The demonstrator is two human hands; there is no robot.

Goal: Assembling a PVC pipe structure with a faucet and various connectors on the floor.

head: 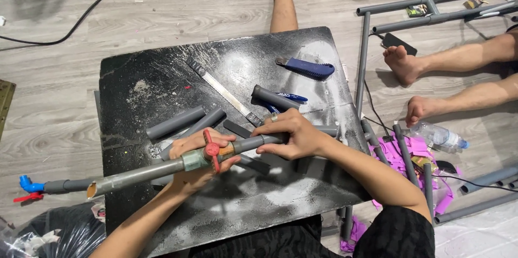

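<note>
So the pipe (145, 174) with the valve (208, 154) sits mid-frame over the black board (162, 74), long axis running from lower left up to the right. Your left hand (197, 161) cups it from underneath right at the valve, fingers wrapped. Your right hand (288, 134) grips the right-hand stretch just beside it, closed on the pipe. Loose pipe pieces (178, 122) lie just above.

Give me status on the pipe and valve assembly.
Done: valve sits inline on the long grey pipe. In hand: left hand grips at the valve, right hand holds the pipe's other side. Left: loose pipe pieces still lie unjoined on the black board.
</note>
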